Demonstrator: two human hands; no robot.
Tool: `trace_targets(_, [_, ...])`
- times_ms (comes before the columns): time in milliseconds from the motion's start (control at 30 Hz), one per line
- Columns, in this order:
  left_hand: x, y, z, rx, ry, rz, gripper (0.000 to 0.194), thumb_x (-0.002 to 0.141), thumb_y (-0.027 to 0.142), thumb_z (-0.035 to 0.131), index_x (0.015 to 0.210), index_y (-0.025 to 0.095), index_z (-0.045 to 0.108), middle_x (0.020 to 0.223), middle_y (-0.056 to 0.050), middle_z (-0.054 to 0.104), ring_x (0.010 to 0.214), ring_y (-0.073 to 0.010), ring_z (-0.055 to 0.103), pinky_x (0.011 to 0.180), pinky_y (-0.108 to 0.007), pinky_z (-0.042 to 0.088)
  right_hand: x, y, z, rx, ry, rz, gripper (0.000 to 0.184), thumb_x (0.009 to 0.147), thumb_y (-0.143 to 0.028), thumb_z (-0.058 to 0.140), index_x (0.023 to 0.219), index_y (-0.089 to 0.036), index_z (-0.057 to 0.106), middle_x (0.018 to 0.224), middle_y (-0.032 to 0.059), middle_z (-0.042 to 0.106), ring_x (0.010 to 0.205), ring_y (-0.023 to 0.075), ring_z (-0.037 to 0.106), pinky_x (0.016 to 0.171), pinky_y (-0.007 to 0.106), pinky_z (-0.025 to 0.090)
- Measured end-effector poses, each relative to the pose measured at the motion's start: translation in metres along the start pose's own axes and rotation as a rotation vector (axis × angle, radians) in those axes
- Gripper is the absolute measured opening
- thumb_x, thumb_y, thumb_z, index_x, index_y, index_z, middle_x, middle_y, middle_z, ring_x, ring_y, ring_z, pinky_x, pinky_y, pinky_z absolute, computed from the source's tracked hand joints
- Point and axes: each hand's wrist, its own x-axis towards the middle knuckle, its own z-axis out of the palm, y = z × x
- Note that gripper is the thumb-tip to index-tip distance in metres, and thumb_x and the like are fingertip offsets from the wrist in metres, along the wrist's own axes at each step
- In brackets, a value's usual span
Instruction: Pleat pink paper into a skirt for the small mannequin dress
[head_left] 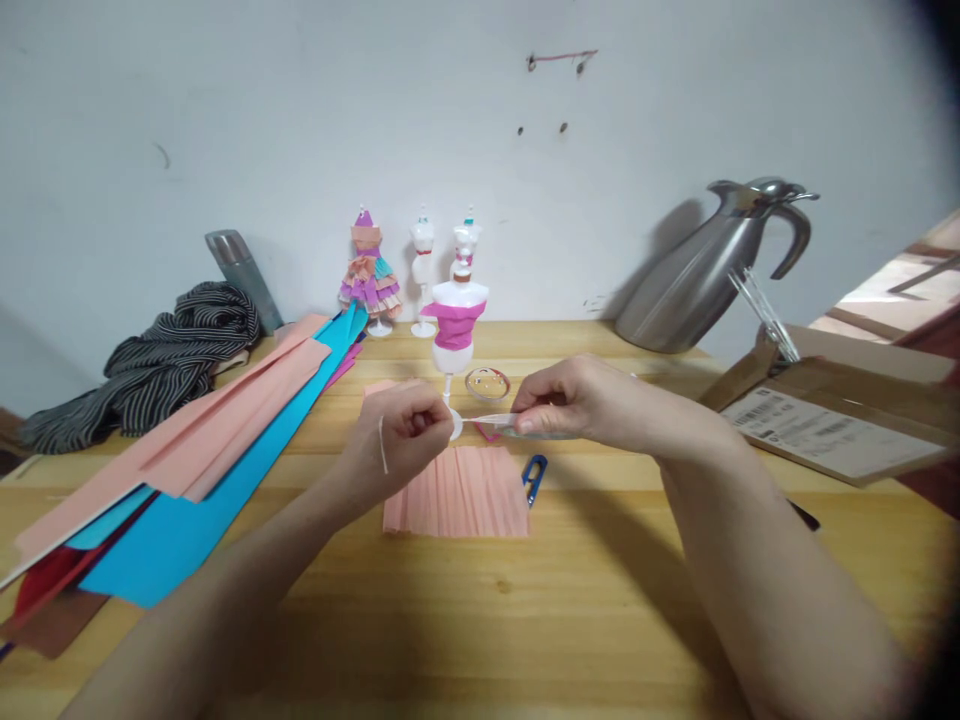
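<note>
My left hand (405, 430) is closed, its thumb and fingers pinched on the end of a thin whitish strip of tape. A narrow white strip clings to the back of this hand. My right hand (566, 400) is closed on a pale, flat tape roll (551, 434), mostly hidden by the fingers; the strip stretches between both hands. Below them lies a pleated peach crepe paper piece (461, 495). Just behind stands a small white mannequin (454, 360) wrapped with a magenta paper band (459, 325). A blue-handled tool (534, 480) lies beside the peach paper.
Folded crepe paper sheets (217, 470) and striped cloth (165, 345) lie left, near a flask (241, 275). A dressed mannequin (367, 265) and other small mannequins stand at the wall. A round clear dish (487, 383) is behind my hands. A steel jug (697, 270) and cardboard box (840, 425) stand right.
</note>
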Motion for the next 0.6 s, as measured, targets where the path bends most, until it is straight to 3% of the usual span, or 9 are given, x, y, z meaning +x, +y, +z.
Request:
trace_targets(167, [0.002, -0.006, -0.002, 0.071, 0.045, -0.007, 0.017, 0.072, 0.014, 0.053, 0.056, 0.016, 0.05, 0.055, 0.003, 0.048, 0.052, -0.0083, 0.039, 0.05, -0.023, 0.029, 0.0, -0.006, 0.002, 0.146, 0.087, -0.009, 0.029, 0.079, -0.046, 0.064, 0.074, -0.017, 0.065, 0.063, -0.0009, 0.061, 0.059, 0.0116, 0.051, 0.055, 0.024, 0.034])
trace_targets(267, [0.003, -0.011, -0.005, 0.043, 0.061, -0.058, 0.015, 0.071, 0.014, 0.055, 0.056, 0.016, 0.052, 0.054, 0.004, 0.048, 0.051, -0.0076, 0.039, 0.049, -0.023, 0.029, 0.002, -0.009, 0.008, 0.234, 0.142, 0.008, 0.028, 0.078, -0.044, 0.065, 0.072, -0.018, 0.057, 0.058, -0.0034, 0.056, 0.052, 0.0099, 0.048, 0.05, 0.023, 0.031])
trace_targets(467, [0.007, -0.013, -0.015, -0.257, -0.031, -0.306, 0.015, 0.069, 0.026, 0.062, 0.06, 0.017, 0.054, 0.048, 0.004, 0.053, 0.043, -0.0078, 0.043, 0.043, -0.021, 0.032, 0.01, -0.011, 0.017, 0.355, 0.193, 0.027, 0.031, 0.078, -0.045, 0.062, 0.065, -0.018, 0.051, 0.056, -0.0041, 0.051, 0.049, 0.0084, 0.045, 0.047, 0.022, 0.03])
trace_targets(600, [0.009, -0.017, -0.018, -0.36, -0.067, -0.401, 0.018, 0.069, 0.028, 0.065, 0.062, 0.016, 0.055, 0.048, 0.004, 0.054, 0.043, -0.007, 0.044, 0.043, -0.019, 0.032, 0.014, -0.009, 0.019, 0.448, 0.152, 0.031, 0.034, 0.08, -0.047, 0.058, 0.065, -0.019, 0.049, 0.049, -0.0055, 0.047, 0.042, 0.007, 0.04, 0.042, 0.021, 0.029])
